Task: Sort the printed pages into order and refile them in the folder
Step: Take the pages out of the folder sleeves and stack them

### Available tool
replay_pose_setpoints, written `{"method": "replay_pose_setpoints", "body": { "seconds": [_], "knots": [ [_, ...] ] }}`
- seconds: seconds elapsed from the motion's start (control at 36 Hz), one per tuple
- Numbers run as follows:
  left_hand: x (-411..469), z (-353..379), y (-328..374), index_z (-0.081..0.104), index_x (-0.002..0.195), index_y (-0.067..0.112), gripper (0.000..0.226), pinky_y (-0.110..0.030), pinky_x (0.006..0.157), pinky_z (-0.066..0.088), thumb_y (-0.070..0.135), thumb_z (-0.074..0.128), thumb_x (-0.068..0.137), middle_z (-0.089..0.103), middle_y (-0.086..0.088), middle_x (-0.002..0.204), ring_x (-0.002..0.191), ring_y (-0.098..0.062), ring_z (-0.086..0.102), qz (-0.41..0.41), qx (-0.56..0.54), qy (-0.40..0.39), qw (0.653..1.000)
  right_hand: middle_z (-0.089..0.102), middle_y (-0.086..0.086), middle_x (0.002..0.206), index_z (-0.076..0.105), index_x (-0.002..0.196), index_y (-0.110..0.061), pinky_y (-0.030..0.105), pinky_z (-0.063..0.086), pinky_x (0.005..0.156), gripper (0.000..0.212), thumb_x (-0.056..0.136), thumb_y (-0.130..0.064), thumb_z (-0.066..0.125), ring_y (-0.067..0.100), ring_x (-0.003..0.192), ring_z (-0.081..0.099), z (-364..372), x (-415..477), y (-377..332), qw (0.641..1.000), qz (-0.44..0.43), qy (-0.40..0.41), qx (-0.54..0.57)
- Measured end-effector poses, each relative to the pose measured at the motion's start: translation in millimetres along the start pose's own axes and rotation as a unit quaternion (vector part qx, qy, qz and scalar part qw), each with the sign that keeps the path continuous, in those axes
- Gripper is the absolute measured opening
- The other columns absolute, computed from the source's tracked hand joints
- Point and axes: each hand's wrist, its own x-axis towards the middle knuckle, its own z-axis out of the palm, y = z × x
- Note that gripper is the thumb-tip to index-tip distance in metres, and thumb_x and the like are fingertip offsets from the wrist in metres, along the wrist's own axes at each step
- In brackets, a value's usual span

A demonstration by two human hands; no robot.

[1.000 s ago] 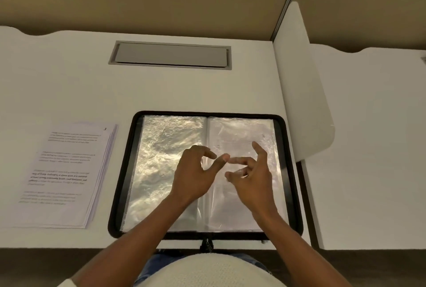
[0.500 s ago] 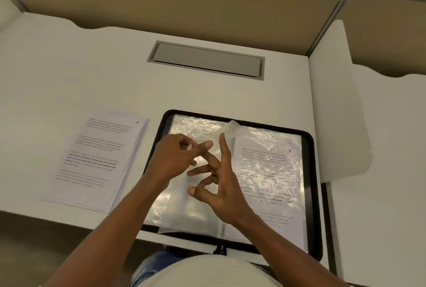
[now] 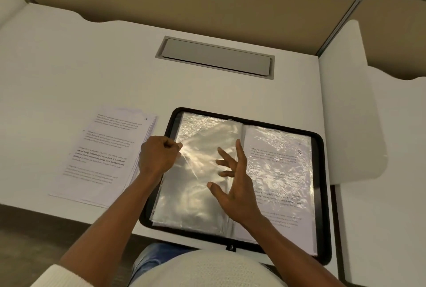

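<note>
With left hand (image 3: 159, 157) pinches the free edge of a clear sleeve (image 3: 198, 194), just swung over from the spine onto the left half of the open folder (image 3: 319, 194). With right hand (image 3: 235, 185), fingers spread wide and gripping nothing, hovers at it. Has bared a filed page (image 3: 276, 171) on the right, so probably leafing toward an empty pocket, with the stack of printed pages (image 3: 103, 155) waiting beside the folder's left edge.
</note>
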Motion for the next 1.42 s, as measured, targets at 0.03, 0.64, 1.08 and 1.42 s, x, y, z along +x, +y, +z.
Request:
{"method": "replay_pose_setpoints", "body": {
  "seconds": [0.03,0.64,1.08,1.42],
  "knots": [
    [4,2,-5,0.079,0.074,0.023,0.021,-0.047,0.076,0.065,0.035,0.082,0.091,0.076,0.007,0.069,0.069,-0.015,0.075,-0.004,0.011,0.008,1.000,0.043,-0.013,0.162,-0.001,0.167,-0.031,0.039,0.056,0.100,0.119,0.085,-0.018,0.084,0.008,0.135,0.055,-1,0,6,1.000,0.008,-0.001,-0.022],
    [17,26,-23,0.066,0.100,0.014,0.039,-0.035,0.072,0.043,0.051,0.056,0.104,0.069,-0.009,0.093,0.089,-0.035,0.070,0.023,0.339,0.037,0.940,0.005,-0.003,0.176,0.028,0.165,-0.022,0.045,0.008,0.128,0.076,0.105,-0.068,0.034,0.017,0.162,-0.001,-24,0,81,0.924,0.062,0.003,-0.376],
    [-16,68,11,0.051,0.138,0.002,0.052,-0.045,0.098,0.049,0.028,0.068,0.096,0.058,-0.019,0.133,0.120,-0.037,0.057,0.244,0.458,0.004,0.855,0.037,0.019,0.161,0.051,0.148,-0.006,0.056,0.037,0.116,0.079,0.098,-0.066,0.043,0.037,0.146,0.035,-104,-14,117,0.880,0.167,0.130,-0.425],
    [-67,156,30,0.027,0.162,0.008,0.084,-0.042,0.131,0.007,0.056,0.059,0.101,-0.001,-0.013,0.176,0.163,-0.027,-0.004,0.476,0.390,-0.236,0.752,0.048,0.021,0.143,0.055,0.140,0.000,0.048,0.047,0.103,0.077,0.095,-0.061,0.063,0.037,0.125,0.044,-138,-6,126,0.856,0.182,0.154,-0.459]
  ]
}}
